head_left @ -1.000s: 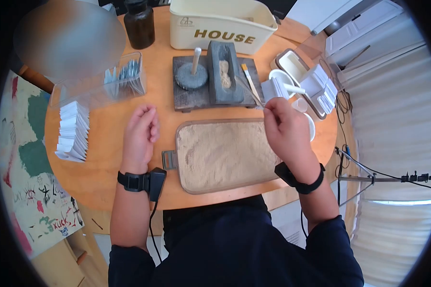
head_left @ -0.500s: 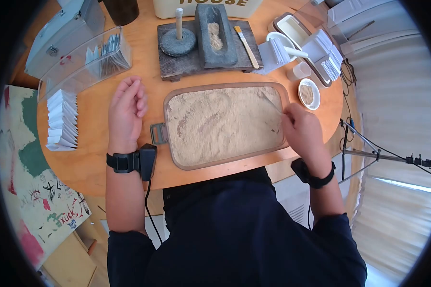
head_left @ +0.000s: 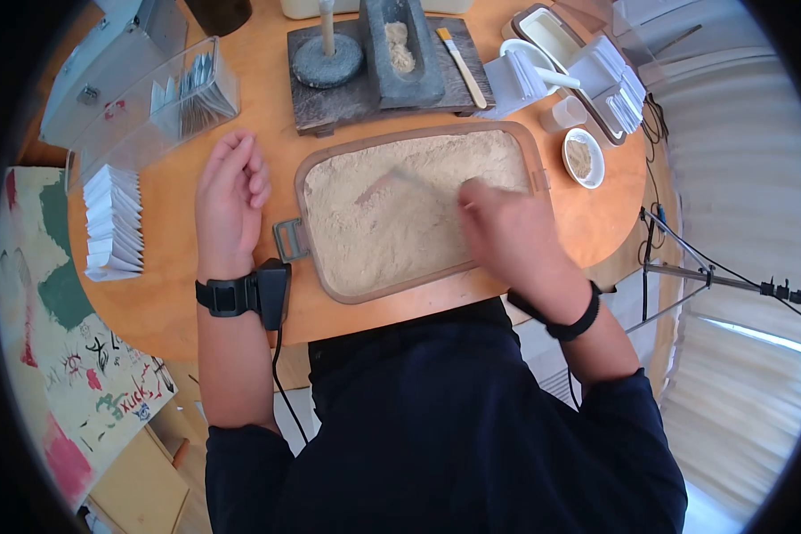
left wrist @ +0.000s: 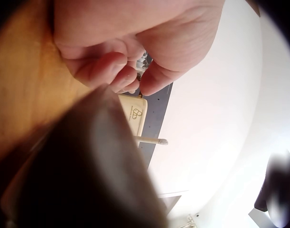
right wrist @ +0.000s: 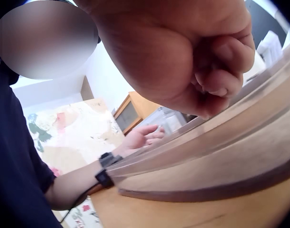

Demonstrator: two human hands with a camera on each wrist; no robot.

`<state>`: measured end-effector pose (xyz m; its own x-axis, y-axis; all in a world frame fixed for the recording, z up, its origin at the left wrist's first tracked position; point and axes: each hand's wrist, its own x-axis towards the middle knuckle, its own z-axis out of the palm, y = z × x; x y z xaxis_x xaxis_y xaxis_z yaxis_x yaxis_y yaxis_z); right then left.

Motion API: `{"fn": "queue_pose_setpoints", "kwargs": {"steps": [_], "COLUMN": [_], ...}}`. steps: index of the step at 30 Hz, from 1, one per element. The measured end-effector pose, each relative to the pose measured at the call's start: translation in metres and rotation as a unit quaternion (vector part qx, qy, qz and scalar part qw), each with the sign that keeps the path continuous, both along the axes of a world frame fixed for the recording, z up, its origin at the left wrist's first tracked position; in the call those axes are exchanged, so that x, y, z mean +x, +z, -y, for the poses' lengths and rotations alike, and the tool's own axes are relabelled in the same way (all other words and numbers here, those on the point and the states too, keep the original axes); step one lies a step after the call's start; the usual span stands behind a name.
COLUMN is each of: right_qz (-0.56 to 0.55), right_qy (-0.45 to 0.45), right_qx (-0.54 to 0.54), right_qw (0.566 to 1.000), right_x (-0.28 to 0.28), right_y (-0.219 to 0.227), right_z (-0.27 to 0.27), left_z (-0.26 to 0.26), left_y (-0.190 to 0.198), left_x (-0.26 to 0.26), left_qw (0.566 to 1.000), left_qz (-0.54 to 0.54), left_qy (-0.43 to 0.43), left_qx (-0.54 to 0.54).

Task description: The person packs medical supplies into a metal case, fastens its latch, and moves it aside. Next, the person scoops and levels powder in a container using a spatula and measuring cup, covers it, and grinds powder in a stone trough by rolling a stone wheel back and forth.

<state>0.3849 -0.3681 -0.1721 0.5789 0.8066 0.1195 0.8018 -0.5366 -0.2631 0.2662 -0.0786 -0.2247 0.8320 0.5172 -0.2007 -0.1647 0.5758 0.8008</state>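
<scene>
Right hand: fingers curled in tight over the right part of the tray; the right hand [head_left: 512, 230] grips one end of a thin tool [head_left: 414, 182], hidden in its fist.
Left hand: idle, its fingers loosely bent around nothing; the left hand [head_left: 230, 198] hangs beside the tray's clasp side.
Thin tool: slants from the right fist out over the powder; blurred, so whether its tip touches cannot be told. Probably light, with a flat end that could bend if pressed hard; best held at the end in the fist, lightly.
Powder: the pale powder [head_left: 356, 240] fills the tray unevenly, with a brownish streak near the tool's tip. It looks dry, soft and loose, likely to spill or puff up under quick strokes.
Tray: the tray [head_left: 400, 140] lies on the table [head_left: 178, 311], close to the person; likely stiff, and weighty when filled. To steady it, take the rim at both short ends rather than the clasp [head_left: 287, 240].
Small bowl: the white bowl [head_left: 587, 183], just beyond the tray's right end, holds some powder; easily tipped, so grasp its sides.
</scene>
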Motion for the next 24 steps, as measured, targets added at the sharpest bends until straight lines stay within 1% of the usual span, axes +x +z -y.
{"fn": "queue_pose_setpoints", "kwargs": {"steps": [1, 2, 4, 5, 7, 8, 11, 15, 17, 19, 21, 22, 23, 24], "right_qz": [0.027, 0.026, 0.047, 0.046, -0.023, -0.043, -0.06, -0.04, 0.01, 0.009, -0.011, -0.051, -0.053, -0.085], "right_qy": [-0.029, -0.024, -0.098, -0.094, -0.061, -0.048, 0.049, 0.031, -0.039, -0.04, 0.05, 0.088, 0.09, 0.103], "right_qx": [0.001, -0.002, -0.019, -0.02, 0.004, 0.011, 0.037, 0.064, 0.019, 0.029, 0.089, 0.076, 0.075, 0.048], "right_qw": [0.999, 0.999, 0.994, 0.994, 0.998, 0.998, 0.996, 0.997, 0.999, 0.999, 0.995, 0.992, 0.992, 0.99], "right_x": [0.009, 0.015, 0.022, 0.018, 0.006, -0.004, -0.025, -0.022, -0.012, -0.01, -0.013, -0.018, -0.023, -0.026], "right_y": [0.001, 0.001, 0.002, 0.001, 0.0, 0.001, 0.008, 0.009, 0.01, 0.004, -0.003, 0.004, 0.009, 0.012], "right_z": [0.009, 0.021, 0.039, 0.04, 0.046, 0.039, 0.021, 0.012, 0.006, -0.007, -0.018, -0.021, -0.019, -0.015], "left_z": [0.0, 0.001, 0.001, 0.001, 0.001, 0.0, -0.001, -0.002, -0.001, 0.001, -0.001, -0.002, -0.002, -0.002], "left_y": [0.0, 0.001, 0.002, 0.001, 0.0, 0.0, -0.002, -0.002, -0.001, 0.0, -0.002, -0.003, -0.003, -0.003], "left_x": [-0.001, -0.001, 0.0, -0.001, 0.0, 0.0, 0.0, -0.001, 0.0, 0.0, 0.0, 0.0, -0.001, -0.001], "left_qw": [1.0, 1.0, 1.0, 1.0, 1.0, 1.0, 1.0, 1.0, 1.0, 1.0, 1.0, 1.0, 1.0, 1.0], "left_qz": [-0.005, -0.006, 0.0, -0.001, -0.001, -0.004, 0.0, 0.009, 0.007, 0.002, 0.004, 0.007, 0.005, 0.008], "left_qy": [0.001, 0.006, 0.002, 0.006, -0.003, -0.005, -0.007, 0.0, 0.002, 0.001, 0.002, 0.003, 0.005, 0.005], "left_qx": [0.003, 0.0, 0.009, 0.008, 0.011, 0.013, 0.019, 0.021, 0.021, 0.017, 0.018, 0.015, 0.014, 0.012]}}
